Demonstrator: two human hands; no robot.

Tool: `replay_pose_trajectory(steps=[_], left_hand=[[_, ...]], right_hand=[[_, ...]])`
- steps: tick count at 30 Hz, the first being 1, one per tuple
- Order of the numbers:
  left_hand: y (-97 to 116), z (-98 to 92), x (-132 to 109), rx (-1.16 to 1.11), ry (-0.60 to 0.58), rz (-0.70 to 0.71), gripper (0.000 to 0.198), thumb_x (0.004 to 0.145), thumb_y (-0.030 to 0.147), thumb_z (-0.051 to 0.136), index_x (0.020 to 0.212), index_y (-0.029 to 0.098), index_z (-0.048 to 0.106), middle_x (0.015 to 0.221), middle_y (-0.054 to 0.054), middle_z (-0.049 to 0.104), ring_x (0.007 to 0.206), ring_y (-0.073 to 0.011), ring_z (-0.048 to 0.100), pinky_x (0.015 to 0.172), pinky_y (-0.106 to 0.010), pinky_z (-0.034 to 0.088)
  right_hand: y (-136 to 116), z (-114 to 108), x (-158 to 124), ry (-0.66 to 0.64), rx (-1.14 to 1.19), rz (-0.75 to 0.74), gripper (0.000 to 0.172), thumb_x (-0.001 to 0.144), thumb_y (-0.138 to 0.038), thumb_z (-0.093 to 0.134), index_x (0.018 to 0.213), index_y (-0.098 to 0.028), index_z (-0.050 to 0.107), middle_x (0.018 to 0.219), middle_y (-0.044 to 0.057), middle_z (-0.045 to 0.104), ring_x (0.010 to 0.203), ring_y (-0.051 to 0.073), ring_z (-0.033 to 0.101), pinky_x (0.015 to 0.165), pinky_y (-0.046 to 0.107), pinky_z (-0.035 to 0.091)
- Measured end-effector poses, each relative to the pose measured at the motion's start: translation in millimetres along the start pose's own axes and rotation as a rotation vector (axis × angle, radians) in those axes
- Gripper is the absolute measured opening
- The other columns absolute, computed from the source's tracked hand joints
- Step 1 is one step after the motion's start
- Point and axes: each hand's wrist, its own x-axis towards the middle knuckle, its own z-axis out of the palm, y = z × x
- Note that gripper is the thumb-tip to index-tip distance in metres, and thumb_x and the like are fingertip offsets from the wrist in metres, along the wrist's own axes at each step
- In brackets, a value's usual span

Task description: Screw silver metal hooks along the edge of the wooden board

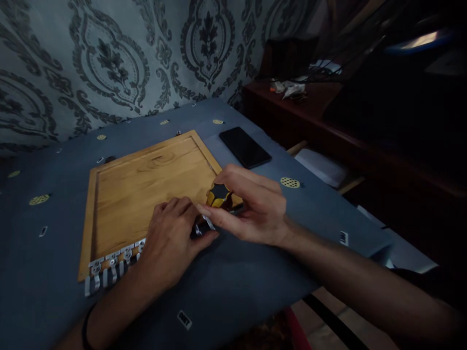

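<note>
A wooden board (153,180) with a raised frame lies on the cloth-covered table. Along its near edge sits a row of silver metal hooks (113,265), fixed side by side at the left. My left hand (171,238) rests over the near edge, its thumb and fingers closed around another metal hook (205,226) toward the right corner. In my right hand (255,206) is a yellow-and-black screwdriver (219,194), gripped by its lobed handle, which points up toward me. The screwdriver's shaft and tip are hidden, and my left hand covers part of the hook row.
A black phone (245,147) lies beyond the board to the right. The blue-grey tablecloth (233,291) carries pineapple prints. A dark red wooden desk (292,104) with small clutter stands at the right. A patterned wall (146,53) borders the table's far side.
</note>
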Motion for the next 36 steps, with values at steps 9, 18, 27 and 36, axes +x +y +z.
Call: replay_pose_trajectory(steps=[9, 18, 27, 36], left_hand=[[4.6, -6.0, 1.6, -0.004, -0.073, -0.043, 0.024, 0.086, 0.039, 0.08, 0.1, 0.022, 0.071, 0.1, -0.006, 0.071, 0.101, -0.0315, 0.066, 0.087, -0.049, 0.048], [2.0, -2.6, 0.4, -0.004, -0.031, -0.007, 0.027, 0.086, 0.036, 0.08, 0.108, 0.022, 0.071, 0.107, -0.007, 0.073, 0.1, -0.0307, 0.067, 0.089, -0.05, 0.05], [2.0, -1.5, 0.2, 0.006, -0.023, 0.002, 0.027, 0.086, 0.037, 0.08, 0.108, 0.023, 0.07, 0.109, -0.007, 0.073, 0.101, -0.0305, 0.067, 0.086, -0.049, 0.05], [0.9, -0.3, -0.9, -0.001, 0.003, 0.017, 0.029, 0.087, 0.035, 0.079, 0.111, 0.023, 0.069, 0.107, -0.007, 0.073, 0.101, -0.0311, 0.067, 0.084, -0.048, 0.05]], right_hand=[[-7.3, -8.7, 6.3, 0.131, 0.0, 0.269, 0.032, 0.092, -0.033, 0.072, 0.072, -0.025, 0.049, 0.065, -0.001, 0.053, 0.059, 0.016, 0.051, 0.053, 0.034, 0.041], [-1.5, -5.3, 6.9, -0.032, -0.01, 0.188, 0.032, 0.092, -0.026, 0.071, 0.071, -0.022, 0.047, 0.065, -0.004, 0.046, 0.056, 0.009, 0.045, 0.052, 0.027, 0.038], [3.5, 0.4, 5.1, -0.026, 0.008, 0.125, 0.033, 0.093, -0.025, 0.07, 0.072, -0.022, 0.045, 0.066, -0.005, 0.044, 0.056, 0.008, 0.043, 0.05, 0.024, 0.035], [5.9, -1.9, 4.3, -0.082, -0.037, 0.087, 0.029, 0.094, -0.028, 0.068, 0.075, -0.022, 0.047, 0.068, -0.004, 0.047, 0.058, 0.01, 0.046, 0.053, 0.026, 0.04]])
